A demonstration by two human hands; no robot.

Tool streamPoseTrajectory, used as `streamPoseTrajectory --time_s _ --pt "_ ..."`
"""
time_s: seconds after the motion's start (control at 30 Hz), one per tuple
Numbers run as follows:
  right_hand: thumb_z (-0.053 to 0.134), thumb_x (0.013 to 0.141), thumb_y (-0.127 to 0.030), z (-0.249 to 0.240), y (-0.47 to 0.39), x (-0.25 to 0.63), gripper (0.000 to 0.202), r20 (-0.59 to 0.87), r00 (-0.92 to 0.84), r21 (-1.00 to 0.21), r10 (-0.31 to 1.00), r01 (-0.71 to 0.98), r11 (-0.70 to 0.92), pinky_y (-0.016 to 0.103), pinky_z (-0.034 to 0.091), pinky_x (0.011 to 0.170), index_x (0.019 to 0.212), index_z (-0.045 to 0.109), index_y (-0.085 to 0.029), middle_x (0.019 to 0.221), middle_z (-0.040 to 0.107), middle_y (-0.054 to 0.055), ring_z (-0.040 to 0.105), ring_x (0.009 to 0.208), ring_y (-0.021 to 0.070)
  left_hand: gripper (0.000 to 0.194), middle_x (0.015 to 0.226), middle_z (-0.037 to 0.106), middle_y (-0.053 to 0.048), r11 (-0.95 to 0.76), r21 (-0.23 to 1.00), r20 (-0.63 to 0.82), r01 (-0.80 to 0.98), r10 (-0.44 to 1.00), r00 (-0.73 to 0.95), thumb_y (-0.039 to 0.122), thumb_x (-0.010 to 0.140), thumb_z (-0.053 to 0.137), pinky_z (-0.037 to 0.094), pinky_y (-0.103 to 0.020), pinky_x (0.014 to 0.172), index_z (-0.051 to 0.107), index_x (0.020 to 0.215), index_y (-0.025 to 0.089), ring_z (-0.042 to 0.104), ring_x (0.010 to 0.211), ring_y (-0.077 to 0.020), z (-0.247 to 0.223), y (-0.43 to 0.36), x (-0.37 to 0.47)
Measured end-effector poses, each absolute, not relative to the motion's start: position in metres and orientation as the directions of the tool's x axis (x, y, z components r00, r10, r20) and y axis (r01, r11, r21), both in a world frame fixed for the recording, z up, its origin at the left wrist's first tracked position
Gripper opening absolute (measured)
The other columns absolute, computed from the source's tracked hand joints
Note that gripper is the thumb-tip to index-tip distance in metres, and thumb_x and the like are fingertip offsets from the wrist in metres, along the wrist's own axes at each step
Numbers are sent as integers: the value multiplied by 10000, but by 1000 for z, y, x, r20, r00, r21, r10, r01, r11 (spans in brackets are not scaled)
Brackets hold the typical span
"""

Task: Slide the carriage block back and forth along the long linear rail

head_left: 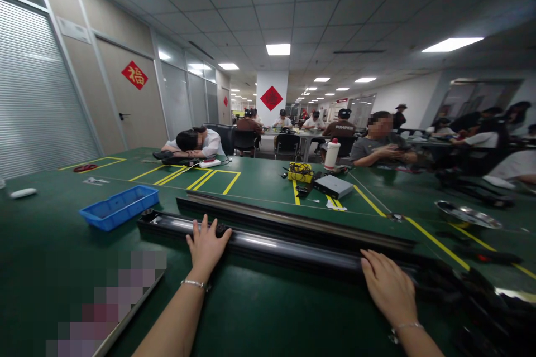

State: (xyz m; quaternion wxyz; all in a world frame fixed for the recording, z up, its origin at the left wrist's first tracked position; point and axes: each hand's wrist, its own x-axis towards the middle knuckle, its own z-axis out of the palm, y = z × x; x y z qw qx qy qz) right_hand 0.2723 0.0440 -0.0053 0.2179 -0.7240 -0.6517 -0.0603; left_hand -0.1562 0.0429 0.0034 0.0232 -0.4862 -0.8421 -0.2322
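Note:
A long black bar [288,246] with a shiny rounded top lies across the green table in front of me. Near its left end, my left hand [208,246] rests on it with fingers spread, beside a small dark knob [220,230]. Farther right, my right hand [389,284] lies over the bar with its fingers stretched out and its thumb hidden. Just behind runs a second long dark rail [301,220], which neither hand touches. The first bar's right end blends into dark, blurred items.
A blue plastic tray [119,206] sits left of the bar. Beyond are a grey box [334,186], a yellow holder with cables [300,172] and a white bottle [332,155]. A metal dish [468,215] lies right. Two people sit across the table, one leaning on it.

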Motion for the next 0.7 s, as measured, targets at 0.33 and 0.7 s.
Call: streamPoseTrajectory --time_s 0.33,0.7 --pt "227 870 -462 -10 46 273 535 406 133 -220 904 974 -45 423 355 991 1177 600 -232 1258 591 42 452 1225 222 633 1481 333 -86 228 212 240 950 930 -277 578 867 332 125 -563 1098 420 1372 205 174 1399 -296 11 32 -146" --pt "239 873 -461 -10 47 273 523 402 138 -220 905 974 -50 439 363 984 1177 603 -240 1263 588 44 450 1228 230 681 1496 301 -67 203 175 193 963 953 -235 622 865 273 136 -543 1105 380 1395 209 193 1396 -284 12 33 -146"
